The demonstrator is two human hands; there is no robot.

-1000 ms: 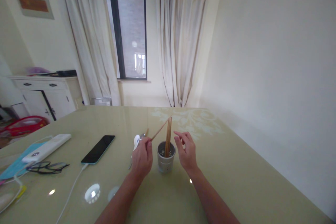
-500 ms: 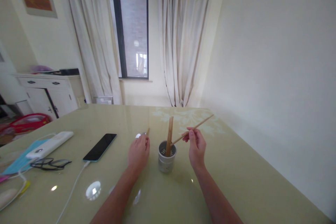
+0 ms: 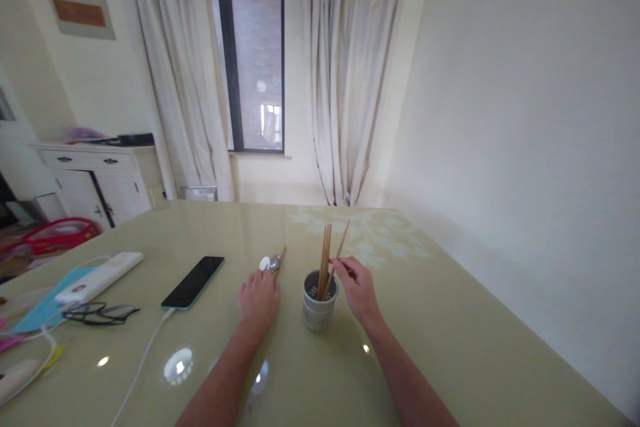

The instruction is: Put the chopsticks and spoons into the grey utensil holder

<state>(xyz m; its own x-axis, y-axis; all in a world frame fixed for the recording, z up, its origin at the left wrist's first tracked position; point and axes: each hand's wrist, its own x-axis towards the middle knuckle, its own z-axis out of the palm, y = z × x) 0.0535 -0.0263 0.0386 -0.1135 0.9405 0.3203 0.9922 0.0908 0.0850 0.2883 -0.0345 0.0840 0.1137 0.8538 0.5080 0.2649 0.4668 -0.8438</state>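
Note:
My right hand (image 3: 356,287) pinches a wooden chopstick (image 3: 343,240) between thumb and fingers. Its lower end is inside the grey metal utensil holder (image 3: 319,317), and its upper end leans right. Several other chopsticks (image 3: 324,253) stand upright in the holder, which has small drain holes in its bottom. To the left of the holder, my left hand (image 3: 259,300) rests palm down with its fingers lying over some utensils. Beyond its fingertips show a metal spoon (image 3: 274,263), another shiny round spoon bowl (image 3: 265,263) and chopstick ends (image 3: 281,260). Their other ends are hidden under the hand.
A phone (image 3: 193,282) with a white cable (image 3: 143,357) lies on the glossy table (image 3: 320,393). Farther left are eyeglasses (image 3: 100,313), a white power strip-like block (image 3: 100,276) and a blue face mask (image 3: 47,307). A wall (image 3: 540,147) runs along the right side.
My right hand has moved left toward the holder, and its chopstick has swung from a low slant to nearly upright. My left hand has shifted back slightly, uncovering more of the spoon and chopsticks.

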